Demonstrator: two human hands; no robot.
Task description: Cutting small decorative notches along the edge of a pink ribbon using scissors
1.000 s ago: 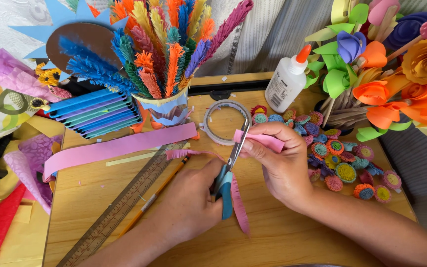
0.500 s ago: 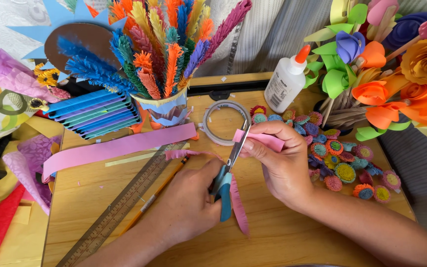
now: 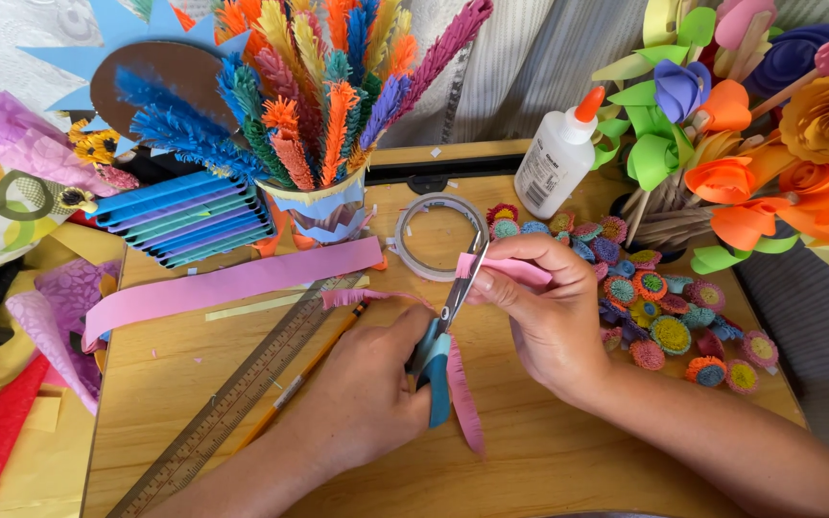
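My wooden bench [image 3: 568, 460] sits in bright daylight before a pale striped curtain [image 3: 530, 67] hanging behind it.

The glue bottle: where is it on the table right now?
In the head view the white glue bottle with an orange cap stands at the table's far edge, right of centre, between the tape ring and the paper flower bouquet.

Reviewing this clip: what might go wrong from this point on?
The scissors blades sit right beside the right hand fingertips pinching the pink paper strip, so a nick seems possible. The left hand may cut too deep and sever the fringe. The fringed tail hangs loose and could tear.
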